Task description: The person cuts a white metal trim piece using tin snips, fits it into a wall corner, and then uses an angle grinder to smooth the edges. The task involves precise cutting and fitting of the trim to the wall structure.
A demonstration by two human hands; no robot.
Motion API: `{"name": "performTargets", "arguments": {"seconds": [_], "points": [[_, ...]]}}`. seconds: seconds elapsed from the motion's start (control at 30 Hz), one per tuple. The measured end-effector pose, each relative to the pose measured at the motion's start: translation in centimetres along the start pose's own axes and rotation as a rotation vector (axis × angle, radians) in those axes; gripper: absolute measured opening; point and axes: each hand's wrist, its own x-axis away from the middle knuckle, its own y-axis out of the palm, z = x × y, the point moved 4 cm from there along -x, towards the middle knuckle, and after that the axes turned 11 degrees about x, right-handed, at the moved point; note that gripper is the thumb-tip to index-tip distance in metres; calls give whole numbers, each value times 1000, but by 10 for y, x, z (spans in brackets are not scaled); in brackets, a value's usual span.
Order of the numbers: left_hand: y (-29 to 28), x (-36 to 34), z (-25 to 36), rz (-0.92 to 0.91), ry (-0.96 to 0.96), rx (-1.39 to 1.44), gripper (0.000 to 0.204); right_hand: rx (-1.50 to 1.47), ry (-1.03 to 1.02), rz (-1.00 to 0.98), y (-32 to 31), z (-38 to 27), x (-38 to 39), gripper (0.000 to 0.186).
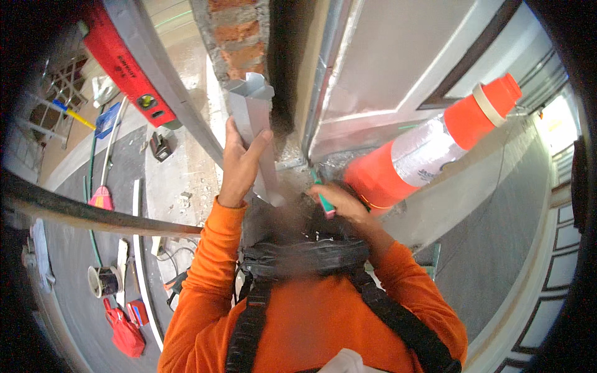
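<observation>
My left hand (241, 163) is closed round a pale grey metal channel (250, 112). The channel stands nearly upright in front of the end of a brick wall (239, 37), its folded open end at the top. To the right and a little lower, my right hand (341, 202) is closed on a slim green tool (323, 200) with a pinkish-red end; its exact kind cannot be made out. The tool is apart from the channel. Below both hands a black waist pouch (305, 256) hangs at my front, and the area just above it is blurred.
An orange traffic cone (382, 171) with a silver band leans close to my right hand. At the upper left, a red spirit level (127, 68) lies along a grey bar (163, 56). A dark rail (93, 214) crosses the left side. A battery (160, 147) and a red bag (124, 329) lie on the floor.
</observation>
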Motion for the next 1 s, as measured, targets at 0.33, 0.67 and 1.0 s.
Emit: {"name": "performTargets", "arguments": {"seconds": [0.33,0.67,1.0], "points": [[-10,-16,-19,-27,-58,136,51,-409,306,-516,110,20,10,53],[33,-33,-6,-3,377,-677,67,-154,-490,281,-15,-134,5,55],[31,-37,-18,-115,423,-998,65,-193,-665,207,40,-178,-44,49]]}}
